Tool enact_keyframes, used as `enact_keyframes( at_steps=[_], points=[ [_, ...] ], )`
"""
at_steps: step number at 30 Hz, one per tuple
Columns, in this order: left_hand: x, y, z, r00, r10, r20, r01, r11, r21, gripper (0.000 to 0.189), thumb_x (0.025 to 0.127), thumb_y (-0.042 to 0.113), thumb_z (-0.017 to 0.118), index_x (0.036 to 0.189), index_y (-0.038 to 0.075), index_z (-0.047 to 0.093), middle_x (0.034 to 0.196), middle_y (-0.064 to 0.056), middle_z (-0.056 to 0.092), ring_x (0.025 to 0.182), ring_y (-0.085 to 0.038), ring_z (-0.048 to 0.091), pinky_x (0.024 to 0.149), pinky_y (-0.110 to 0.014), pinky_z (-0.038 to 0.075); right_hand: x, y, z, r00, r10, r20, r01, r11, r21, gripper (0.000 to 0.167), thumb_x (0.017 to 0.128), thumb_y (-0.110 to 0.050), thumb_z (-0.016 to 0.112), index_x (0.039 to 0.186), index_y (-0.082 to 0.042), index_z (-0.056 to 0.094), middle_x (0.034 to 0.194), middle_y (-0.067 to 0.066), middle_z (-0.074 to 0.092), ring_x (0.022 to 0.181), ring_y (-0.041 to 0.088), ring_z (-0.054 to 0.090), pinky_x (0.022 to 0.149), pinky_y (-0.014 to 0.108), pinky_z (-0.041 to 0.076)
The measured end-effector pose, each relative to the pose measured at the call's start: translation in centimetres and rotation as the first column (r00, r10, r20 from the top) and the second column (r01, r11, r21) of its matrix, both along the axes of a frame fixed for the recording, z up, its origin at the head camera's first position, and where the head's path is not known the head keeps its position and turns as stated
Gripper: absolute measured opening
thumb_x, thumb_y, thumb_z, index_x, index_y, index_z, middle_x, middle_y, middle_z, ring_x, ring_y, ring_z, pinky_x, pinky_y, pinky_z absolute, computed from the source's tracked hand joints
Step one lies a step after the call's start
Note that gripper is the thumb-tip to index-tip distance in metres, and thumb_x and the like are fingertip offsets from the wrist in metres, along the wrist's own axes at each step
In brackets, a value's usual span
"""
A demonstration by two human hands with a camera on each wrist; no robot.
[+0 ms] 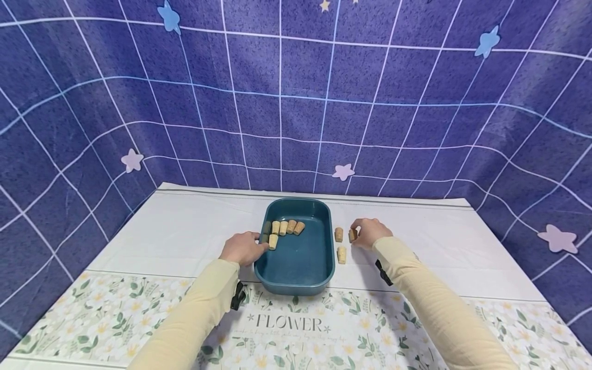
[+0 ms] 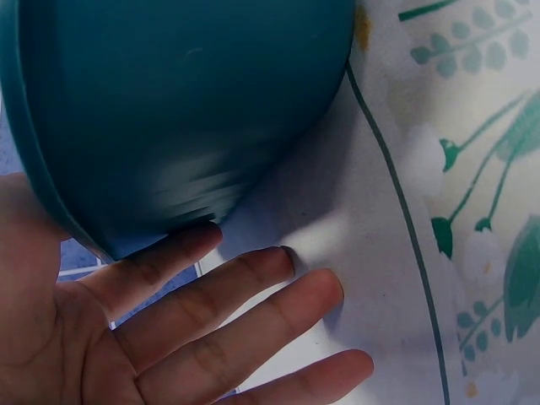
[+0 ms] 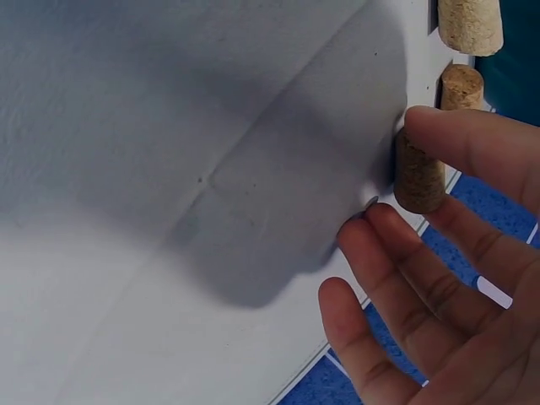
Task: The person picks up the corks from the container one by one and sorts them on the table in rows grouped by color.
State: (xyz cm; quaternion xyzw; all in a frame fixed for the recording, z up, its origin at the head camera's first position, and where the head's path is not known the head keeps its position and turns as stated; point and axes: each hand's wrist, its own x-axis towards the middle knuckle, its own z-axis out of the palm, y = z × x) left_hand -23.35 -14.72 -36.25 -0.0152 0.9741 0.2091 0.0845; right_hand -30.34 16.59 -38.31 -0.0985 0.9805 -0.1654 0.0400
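A deep teal plastic tray (image 1: pixel 300 272) stands on the table. My left hand (image 1: pixel 245 248) holds its left rim, thumb over the edge and index fingertip against the outer wall (image 2: pixel 181 101); the other fingers spread below. Right of the tray, my right hand (image 1: pixel 370 233) pinches a brown tapered cork stopper (image 3: pixel 419 173) between thumb and index finger, while the remaining fingers stay loosely extended. Two more cork stoppers, a brown one (image 1: pixel 339 235) and a paler one (image 1: pixel 341 255), lie between this hand and the tray. Inside the tray, several cork stoppers (image 1: pixel 283 227) gather at the left.
A white cloth with a flowered front strip (image 1: pixel 296 324) covers the table. Behind and at both sides hangs a purple curtain (image 1: pixel 296 118) with pale grid lines and stars. The tray's raised walls stand between the outer corks and those inside.
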Motion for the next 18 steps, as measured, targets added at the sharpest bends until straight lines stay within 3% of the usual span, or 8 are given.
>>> enact_keyframes(
  at_steps=[10,18],
  points=[
    [0.0,0.0,0.0,1.0,0.0,0.001,0.0,1.0,-0.002,0.052,0.102,0.03,0.056,0.142,-0.003,0.056,0.065,-0.005,0.062,0.054,-0.018,0.061,0.061,-0.032,0.046,0.6,0.8,1.3,0.999,0.03,0.021,-0.03,0.999,-0.033,0.053,0.074,-0.013,0.082,0.125,-0.002,0.068,0.099,0.013,0.072,0.095,0.034,0.066,0.081,0.048,0.053],
    [0.0,0.1,-0.1,1.0,0.006,0.002,-0.006,1.0,0.007,0.052,0.102,0.03,0.056,0.142,-0.002,0.056,0.067,-0.006,0.062,0.054,-0.017,0.059,0.06,-0.031,0.044,0.9,1.2,2.7,0.999,0.037,0.031,-0.035,0.997,-0.067,0.052,0.081,-0.015,0.079,0.129,0.0,0.065,0.107,0.019,0.072,0.103,0.039,0.066,0.087,0.051,0.052]
  ],
)
